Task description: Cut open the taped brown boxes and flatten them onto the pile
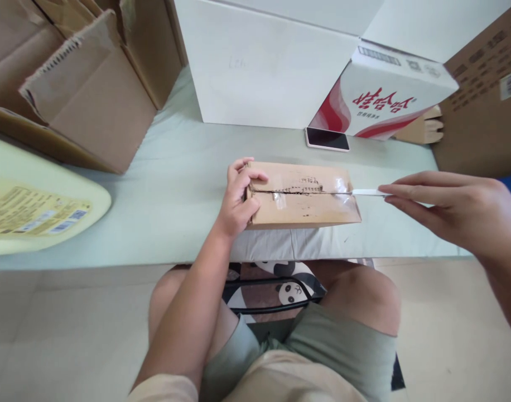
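Two clamped grips: your left hand [237,198] holds the cardboard box [299,210] near the front edge of the bench [172,223], your right hand [456,204] a white strip [367,192] at its seam; a gap separates box and smartphone [327,139].

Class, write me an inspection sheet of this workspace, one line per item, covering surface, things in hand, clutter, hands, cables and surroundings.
Surface: pale green cloth, wrinkled near the front edge.
Things in hand: small cardboard box, seam upward; thin white strip at the seam's right end, exact kind unclear.
Clutter: phone, large white box, red-and-white box, open carton.
Hands: left grips the cardboard box; right pinches the strip.
Cables: nothing seen.
Surroundings: light floor.
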`<state>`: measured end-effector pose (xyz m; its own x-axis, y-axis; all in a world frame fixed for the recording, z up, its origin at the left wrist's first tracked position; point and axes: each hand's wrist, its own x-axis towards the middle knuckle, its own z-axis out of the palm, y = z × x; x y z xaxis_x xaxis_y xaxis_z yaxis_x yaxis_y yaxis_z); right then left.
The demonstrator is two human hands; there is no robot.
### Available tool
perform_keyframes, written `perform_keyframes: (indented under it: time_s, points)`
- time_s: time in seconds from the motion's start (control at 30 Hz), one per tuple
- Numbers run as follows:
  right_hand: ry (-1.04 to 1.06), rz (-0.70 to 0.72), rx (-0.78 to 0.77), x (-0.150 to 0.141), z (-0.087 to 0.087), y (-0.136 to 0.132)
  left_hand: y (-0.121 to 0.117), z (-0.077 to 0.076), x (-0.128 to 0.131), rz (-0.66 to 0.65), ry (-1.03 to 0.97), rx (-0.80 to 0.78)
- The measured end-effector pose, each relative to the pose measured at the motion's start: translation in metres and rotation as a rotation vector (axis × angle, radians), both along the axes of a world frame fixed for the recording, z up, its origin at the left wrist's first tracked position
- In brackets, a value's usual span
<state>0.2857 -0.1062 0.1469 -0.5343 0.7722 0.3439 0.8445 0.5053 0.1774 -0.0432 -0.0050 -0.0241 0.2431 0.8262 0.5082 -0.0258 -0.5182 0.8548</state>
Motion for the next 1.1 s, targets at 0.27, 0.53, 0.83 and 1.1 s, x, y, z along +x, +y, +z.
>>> perform_keyframes:
  time_s: [0.27,0.53,0.83,1.1]
  points:
    - [-0.034,-0.026,0.067,0.006,-0.004,-0.002,0.000,0.001,0.000,0.001,0.009,0.033]
    - [-0.043,-0.027,0.031,0.000,-0.007,-0.001,0.000,-0.002,0.000,0.024,-0.015,0.003]
    - [-0.133,0.082,0.037,0.007,0.009,-0.006,-0.001,0.003,0.002,-0.002,0.107,0.015]
    - [-0.255,0.081,0.107,-0.002,0.008,0.002,-0.006,0.010,0.004,0.000,0.132,-0.027]
